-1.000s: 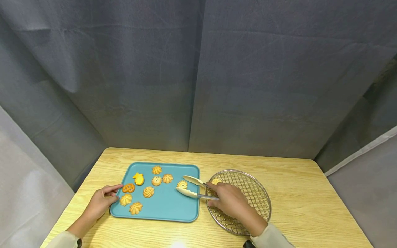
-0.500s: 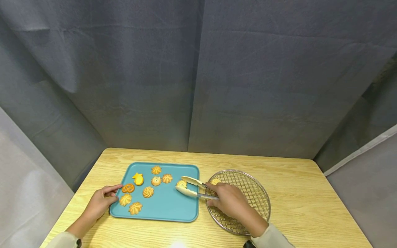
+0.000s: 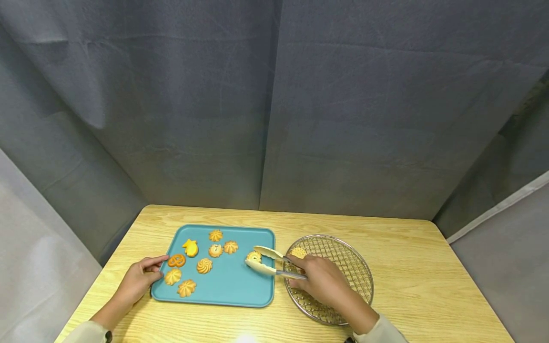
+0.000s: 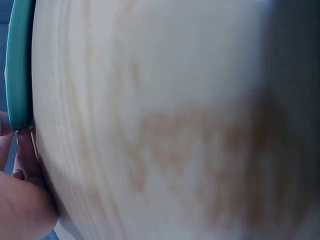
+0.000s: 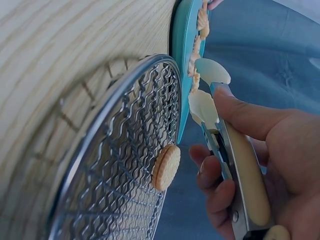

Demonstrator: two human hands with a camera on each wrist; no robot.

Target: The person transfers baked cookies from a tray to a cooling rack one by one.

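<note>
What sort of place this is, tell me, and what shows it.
Probably a curtained-off booth set up for a demonstration: grey curtains hang behind and beside the table, and a tray of cookies lies on it.

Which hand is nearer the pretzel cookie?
Left: the left hand holds the tray beside the pretzel cookie. The right hand, gripping tongs, is over the wire rack, farther away.

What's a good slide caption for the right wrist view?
Right hand holds tongs near a wire rack bearing a cookie.
</note>
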